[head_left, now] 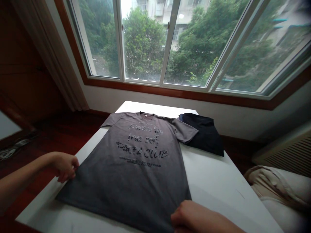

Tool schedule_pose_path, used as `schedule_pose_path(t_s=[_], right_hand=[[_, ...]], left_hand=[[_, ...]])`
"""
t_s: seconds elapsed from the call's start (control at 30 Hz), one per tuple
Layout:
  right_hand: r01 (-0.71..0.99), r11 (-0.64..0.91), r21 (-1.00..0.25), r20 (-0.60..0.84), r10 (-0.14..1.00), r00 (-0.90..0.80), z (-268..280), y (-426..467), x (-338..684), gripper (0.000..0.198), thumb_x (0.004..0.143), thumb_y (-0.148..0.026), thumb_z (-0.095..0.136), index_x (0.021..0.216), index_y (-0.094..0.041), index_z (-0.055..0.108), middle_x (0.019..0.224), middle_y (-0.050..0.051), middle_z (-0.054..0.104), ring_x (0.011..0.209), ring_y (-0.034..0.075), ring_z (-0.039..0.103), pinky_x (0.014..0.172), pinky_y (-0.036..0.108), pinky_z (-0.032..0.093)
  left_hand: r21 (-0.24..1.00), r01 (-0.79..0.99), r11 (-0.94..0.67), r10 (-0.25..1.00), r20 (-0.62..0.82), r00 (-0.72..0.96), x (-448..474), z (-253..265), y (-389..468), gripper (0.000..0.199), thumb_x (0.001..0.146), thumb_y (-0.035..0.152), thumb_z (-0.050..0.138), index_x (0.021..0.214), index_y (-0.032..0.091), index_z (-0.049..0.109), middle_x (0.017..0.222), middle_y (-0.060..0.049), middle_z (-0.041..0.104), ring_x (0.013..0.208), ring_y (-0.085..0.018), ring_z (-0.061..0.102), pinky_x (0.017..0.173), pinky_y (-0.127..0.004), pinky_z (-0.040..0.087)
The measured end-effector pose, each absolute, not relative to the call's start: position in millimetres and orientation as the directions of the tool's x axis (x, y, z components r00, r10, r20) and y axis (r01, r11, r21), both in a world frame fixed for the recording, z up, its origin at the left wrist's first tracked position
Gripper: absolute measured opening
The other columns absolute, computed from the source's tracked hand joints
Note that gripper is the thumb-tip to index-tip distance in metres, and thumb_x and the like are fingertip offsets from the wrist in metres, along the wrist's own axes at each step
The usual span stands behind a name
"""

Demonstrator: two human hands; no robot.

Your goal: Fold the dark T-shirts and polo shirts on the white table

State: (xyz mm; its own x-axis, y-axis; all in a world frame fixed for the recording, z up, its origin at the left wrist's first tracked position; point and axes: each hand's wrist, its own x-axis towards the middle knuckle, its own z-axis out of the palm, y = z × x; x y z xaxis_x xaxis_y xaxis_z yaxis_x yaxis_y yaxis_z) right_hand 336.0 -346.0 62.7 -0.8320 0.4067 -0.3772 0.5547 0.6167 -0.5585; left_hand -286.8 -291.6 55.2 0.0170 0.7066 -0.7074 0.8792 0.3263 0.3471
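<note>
A dark grey T-shirt (102,184) with black lettering on its chest lies spread front side up, neck toward the window and hem toward me. My left hand (65,166) is closed at the shirt's left side edge, its fingers pinching the cloth a little above the hem corner. At the lower right, my right hand (191,216) is closed on the shirt's right edge near the hem; its fingertips are partly hidden. The shirt's right sleeve overlaps a folded black garment (206,136) at the table's far right.
The white table (213,184) carries both garments. Behind it stand a low wall and a wide window (143,45). A curtain (55,58) hangs at the left, and cables (14,149) lie on the dark red floor. Pale bedding or cloth (279,191) lies beyond the right edge.
</note>
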Motion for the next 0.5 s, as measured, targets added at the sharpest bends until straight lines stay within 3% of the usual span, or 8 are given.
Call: schedule_pose_path(t_s=[0.1,0.17,0.23,0.33,0.4,0.5], right_hand=[[0.507,0.490,-0.709,-0.345,0.385,-0.856,70.5,-311.8,340.2,0.015,0.093,-0.030,0.060,0.089,-0.022,0.072,0.074,-0.001,0.069,0.067,0.015,0.063,0.061,0.023,0.043],[0.522,0.381,-0.763,-0.260,0.557,-0.788,67.6,-274.9,347.4,0.027,0.099,-0.038,0.053,0.091,-0.019,0.071,0.078,0.002,0.070,0.072,0.016,0.064,0.067,0.024,0.047],[0.572,0.305,-0.762,-0.143,0.781,-0.608,58.4,-229.7,360.3,0.036,0.101,-0.046,0.049,0.093,-0.018,0.069,0.081,0.004,0.071,0.077,0.018,0.065,0.073,0.028,0.050],[0.739,0.170,-0.651,0.059,0.983,-0.173,42.4,-159.9,389.7,0.037,0.098,-0.047,0.047,0.090,-0.018,0.068,0.083,0.006,0.071,0.079,0.021,0.064,0.076,0.030,0.049],[0.840,-0.015,-0.542,0.124,0.987,0.097,36.0,-121.5,411.5,0.035,0.098,-0.045,0.048,0.096,-0.018,0.071,0.091,0.008,0.073,0.085,0.023,0.066,0.080,0.031,0.048],[0.883,-0.241,-0.402,0.131,0.940,0.316,32.3,-82.7,435.2,0.045,0.099,-0.052,0.049,0.109,-0.016,0.072,0.111,0.017,0.072,0.101,0.029,0.068,0.087,0.037,0.050]], left_hand=[[0.186,0.960,0.210,0.752,-0.658,-0.037,-282.9,66.0,-267.3,0.031,0.061,0.052,0.071,0.070,0.022,0.066,0.065,-0.011,0.070,0.068,-0.034,0.070,0.064,-0.041,0.055],[0.181,0.980,0.077,0.901,-0.434,0.009,-266.1,74.0,-251.4,0.035,0.071,0.056,0.065,0.077,0.022,0.067,0.077,-0.010,0.073,0.077,-0.031,0.069,0.071,-0.037,0.053],[0.260,0.964,-0.052,0.950,-0.284,0.127,-237.5,78.7,-240.1,0.036,0.081,0.057,0.059,0.087,0.023,0.070,0.091,-0.008,0.074,0.088,-0.029,0.068,0.078,-0.034,0.050],[0.423,0.875,-0.235,0.924,-0.181,0.336,-182.6,75.9,-230.7,0.034,0.089,0.053,0.056,0.096,0.024,0.074,0.104,-0.007,0.073,0.100,-0.027,0.065,0.089,-0.033,0.048],[0.460,0.814,-0.355,0.883,-0.121,0.453,-145.6,67.3,-224.2,0.032,0.093,0.049,0.056,0.100,0.024,0.075,0.109,-0.008,0.071,0.105,-0.027,0.064,0.095,-0.035,0.048],[0.456,0.724,-0.519,0.806,-0.021,0.591,-94.0,48.3,-206.2,0.029,0.098,0.041,0.053,0.105,0.022,0.075,0.118,-0.010,0.069,0.112,-0.027,0.063,0.102,-0.036,0.047]])
